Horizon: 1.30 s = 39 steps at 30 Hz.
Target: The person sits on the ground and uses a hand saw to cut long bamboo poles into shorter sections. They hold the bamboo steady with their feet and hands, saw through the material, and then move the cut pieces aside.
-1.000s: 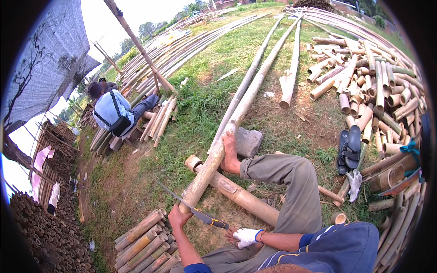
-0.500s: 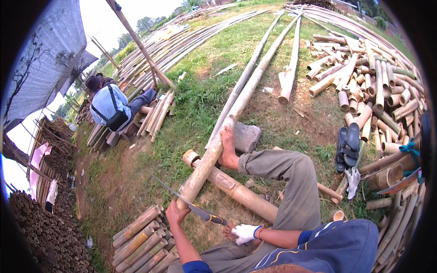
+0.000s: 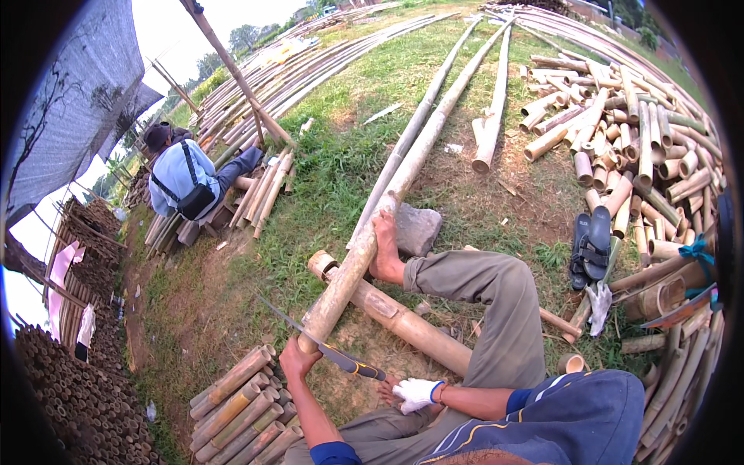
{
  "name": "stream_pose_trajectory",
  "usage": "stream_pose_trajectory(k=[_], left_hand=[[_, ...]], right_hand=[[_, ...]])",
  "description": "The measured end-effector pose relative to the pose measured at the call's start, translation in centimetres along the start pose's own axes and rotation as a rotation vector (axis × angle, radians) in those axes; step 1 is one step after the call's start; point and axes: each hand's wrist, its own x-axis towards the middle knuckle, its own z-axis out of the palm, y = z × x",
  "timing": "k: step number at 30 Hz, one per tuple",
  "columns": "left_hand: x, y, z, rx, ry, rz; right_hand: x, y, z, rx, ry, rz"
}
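Note:
My bare left hand [image 3: 298, 359] is wrapped round the near end of a long bamboo pole [image 3: 350, 280]. A hand saw [image 3: 358, 367] with a dark blade and a black-and-yellow handle lies across the pole just beyond that hand. At the handle's end is my right hand [image 3: 418, 394] in a white glove, closed on the grip; its fingertips are hard to make out. My bare foot [image 3: 385, 246] presses on the pole farther up. Beneath the pole, a thicker bamboo log [image 3: 415, 329] lies crosswise and props it.
Cut bamboo pieces [image 3: 240, 403] are stacked at lower left. A large heap of bamboo [image 3: 604, 132], black sandals [image 3: 592, 246] and a curved blade [image 3: 678, 308] are at right. A grey stone [image 3: 418, 230] lies by my foot. A person in light blue [image 3: 186, 182] sits at far left.
The view has shifted very slightly. Both hands, the saw and the pole keep nearly the same places.

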Motion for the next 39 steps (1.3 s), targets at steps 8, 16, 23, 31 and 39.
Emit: stream_pose_trajectory(k=[8, 16, 23, 31, 39], left_hand=[[-0.19, 0.48, -0.17, -0.019, 0.004, -0.001], [-0.12, 0.02, -0.14, -0.012, -0.016, -0.017], [-0.19, 0.30, -0.15, -0.014, -0.004, -0.010], [-0.09, 0.04, -0.05, -0.021, -0.008, -0.010], [-0.12, 0.07, -0.02, -0.013, -0.004, -0.007]], right_hand=[[-0.23, 0.11, -0.02, -0.003, 0.010, -0.014], [0.02, -0.10, -0.15, -0.008, -0.013, 0.006], [0.09, 0.18, 0.04, -0.012, -0.007, 0.007], [0.03, 0.07, -0.07, -0.013, -0.014, 0.015], [0.03, 0.18, 0.10, -0.033, -0.015, 0.007]])
